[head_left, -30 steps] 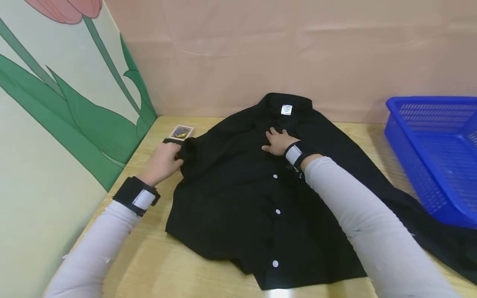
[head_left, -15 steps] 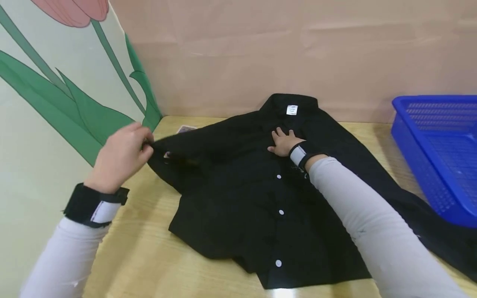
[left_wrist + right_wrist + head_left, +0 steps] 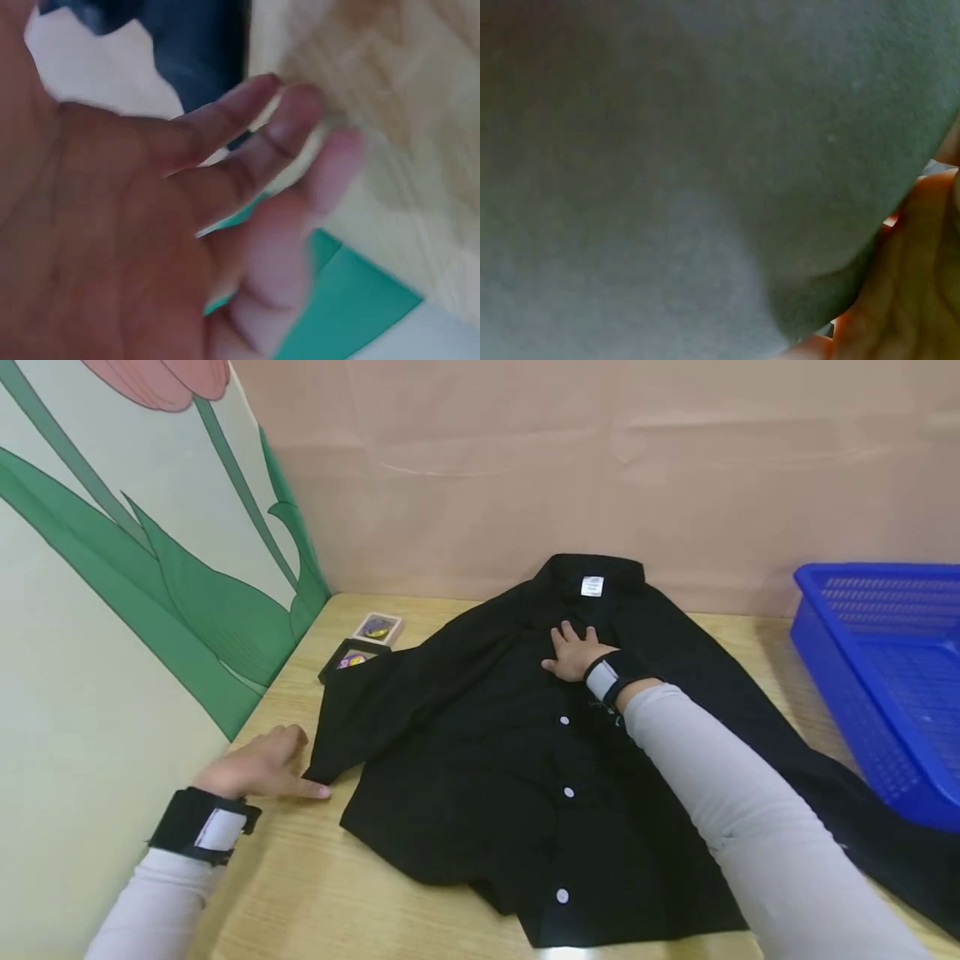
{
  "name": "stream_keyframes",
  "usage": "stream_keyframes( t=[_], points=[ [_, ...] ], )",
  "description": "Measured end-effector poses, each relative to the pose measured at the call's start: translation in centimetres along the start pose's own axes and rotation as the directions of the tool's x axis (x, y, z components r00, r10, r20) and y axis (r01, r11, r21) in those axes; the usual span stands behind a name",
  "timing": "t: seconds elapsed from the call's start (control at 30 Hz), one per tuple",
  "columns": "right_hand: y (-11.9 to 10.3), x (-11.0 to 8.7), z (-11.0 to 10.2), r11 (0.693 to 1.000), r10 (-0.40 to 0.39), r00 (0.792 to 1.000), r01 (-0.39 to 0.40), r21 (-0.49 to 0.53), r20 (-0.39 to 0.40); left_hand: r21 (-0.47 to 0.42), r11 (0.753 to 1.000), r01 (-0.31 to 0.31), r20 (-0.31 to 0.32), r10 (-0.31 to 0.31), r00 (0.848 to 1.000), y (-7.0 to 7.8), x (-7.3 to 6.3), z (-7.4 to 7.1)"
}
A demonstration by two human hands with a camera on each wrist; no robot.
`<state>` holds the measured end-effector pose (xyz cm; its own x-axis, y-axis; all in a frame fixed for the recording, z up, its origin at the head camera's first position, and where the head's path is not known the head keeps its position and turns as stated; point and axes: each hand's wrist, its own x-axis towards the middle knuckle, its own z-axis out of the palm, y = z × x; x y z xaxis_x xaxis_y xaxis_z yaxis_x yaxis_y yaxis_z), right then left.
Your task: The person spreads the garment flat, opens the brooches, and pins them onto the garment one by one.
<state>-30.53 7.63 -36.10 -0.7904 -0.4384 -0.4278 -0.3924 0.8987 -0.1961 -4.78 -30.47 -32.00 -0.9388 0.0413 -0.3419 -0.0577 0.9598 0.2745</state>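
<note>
A black button-up shirt (image 3: 465, 760) lies spread on the table, its collar toward the back wall and white buttons down the front. My left hand (image 3: 262, 766) is beside the cuff of the shirt's left-hand sleeve (image 3: 360, 714), fingers loosely extended and thumb at the cuff's corner. In the left wrist view, nothing sits between the fingers (image 3: 247, 169) of that hand. My right hand (image 3: 576, 656) rests with spread fingers on the upper chest, below the collar label (image 3: 592, 586). Dark cloth (image 3: 667, 187) fills most of the right wrist view.
Two small framed items, one pale (image 3: 377, 628) and one black (image 3: 348, 653), lie near the sleeve at the back left. A blue plastic basket (image 3: 840, 664) stands at the right. Walls border the wooden table (image 3: 300, 877) at the back and left.
My left hand pulled the sleeve out to the left, then lowered it and let go. The sleeve now lies flatter, and the small framed items show again. My right hand has stayed put.
</note>
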Motion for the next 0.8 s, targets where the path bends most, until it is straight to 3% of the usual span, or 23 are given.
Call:
stream_keyframes(
  t=[0.13, 0.23, 0.37, 0.43, 0.5, 0.57, 0.73, 0.77, 0.8],
  points=[
    [0.3, 0.0, 0.0, 1.000, 0.015, 1.000, -0.015, 0.008, 0.000, -0.073, 0.995, -0.072, -0.076, 0.067, 0.995, -0.2, 1.4, 0.3],
    [0.5, 0.0, 0.0, 1.000, 0.018, 1.000, -0.018, 0.015, 0.002, -0.089, 0.993, -0.072, -0.131, 0.060, 0.990, 0.0, 1.6, -0.5],
    [0.5, -0.2, 0.0, 1.000, 0.020, 1.000, -0.020, 0.014, 0.004, -0.054, 0.998, -0.043, -0.249, 0.028, 0.968, 0.1, 0.0, -3.8],
    [0.5, -0.3, -0.1, 0.999, 0.031, 1.000, -0.031, 0.013, 0.002, -0.028, 0.999, -0.045, -0.330, 0.033, 0.944, 0.7, -1.2, -6.1],
    [0.5, -0.4, -0.2, 0.999, 0.040, 0.999, -0.040, 0.015, 0.002, 0.024, 0.999, -0.048, -0.421, 0.054, 0.905, 1.6, -2.5, -8.2],
    [0.6, -0.4, -0.3, 0.999, 0.042, 0.999, -0.042, 0.021, 0.005, 0.089, 0.994, -0.061, -0.514, 0.098, 0.852, 2.8, -3.6, -9.8],
    [0.7, -0.5, 0.0, 0.999, 0.041, 0.999, -0.042, 0.032, 0.019, 0.293, 0.955, -0.053, -0.703, 0.253, 0.664, 5.6, -5.1, -12.2],
    [0.7, -0.5, 0.0, 0.998, 0.042, 0.999, -0.043, 0.036, 0.021, 0.327, 0.944, -0.047, -0.721, 0.281, 0.633, 5.8, -5.3, -12.4],
    [0.7, -0.5, 0.1, 0.998, 0.044, 0.999, -0.045, 0.040, 0.023, 0.353, 0.935, -0.041, -0.724, 0.301, 0.621, 5.9, -5.5, -12.5]
  ],
)
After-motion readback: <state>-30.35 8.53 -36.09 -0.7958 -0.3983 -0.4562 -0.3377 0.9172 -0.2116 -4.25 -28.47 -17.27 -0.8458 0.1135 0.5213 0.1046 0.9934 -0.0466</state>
